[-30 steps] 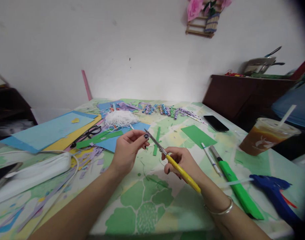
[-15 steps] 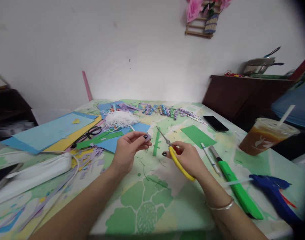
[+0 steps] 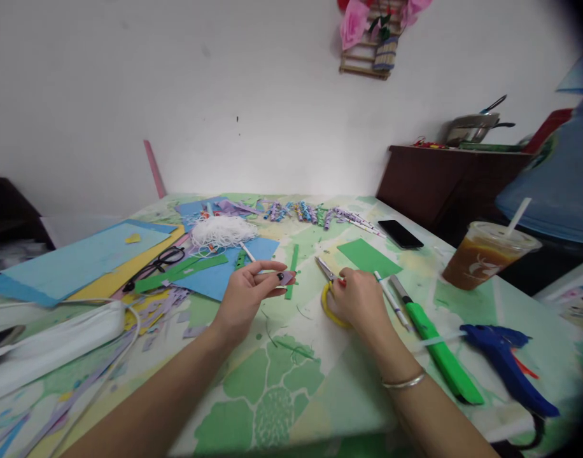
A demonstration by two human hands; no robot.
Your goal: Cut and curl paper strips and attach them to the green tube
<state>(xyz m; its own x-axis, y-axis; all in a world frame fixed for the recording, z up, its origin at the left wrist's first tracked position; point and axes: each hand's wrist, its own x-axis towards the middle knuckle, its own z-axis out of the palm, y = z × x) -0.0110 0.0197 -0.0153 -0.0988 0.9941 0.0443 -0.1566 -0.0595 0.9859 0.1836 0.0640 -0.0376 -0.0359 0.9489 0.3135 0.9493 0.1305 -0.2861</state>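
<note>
My left hand (image 3: 247,294) pinches a small piece of purple paper (image 3: 286,278) between thumb and fingertips, above the middle of the table. My right hand (image 3: 363,299) is closed over the scissors (image 3: 337,305), which have yellow and red handles. Their blades point away and to the left, low over the tabletop; whether they rest on it I cannot tell. A narrow green paper strip (image 3: 294,270) lies between the hands. Beyond my right hand is a green paper rectangle (image 3: 369,256). Right beside that hand lie a white tube (image 3: 391,300) and a green utility knife (image 3: 437,343).
A blue glue gun (image 3: 504,359) and a cup of brown drink (image 3: 485,261) stand on the right, near a black phone (image 3: 400,234). White string (image 3: 223,232), glasses (image 3: 158,264), coloured paper sheets (image 3: 81,261) and a white power strip (image 3: 72,346) occupy the left. Curled paper pieces (image 3: 301,212) lie at the back.
My right hand has lowered and turned palm down with the scissors, which moved slightly toward the right-hand items. My left hand still holds the purple paper. The view has shifted a little right.
</note>
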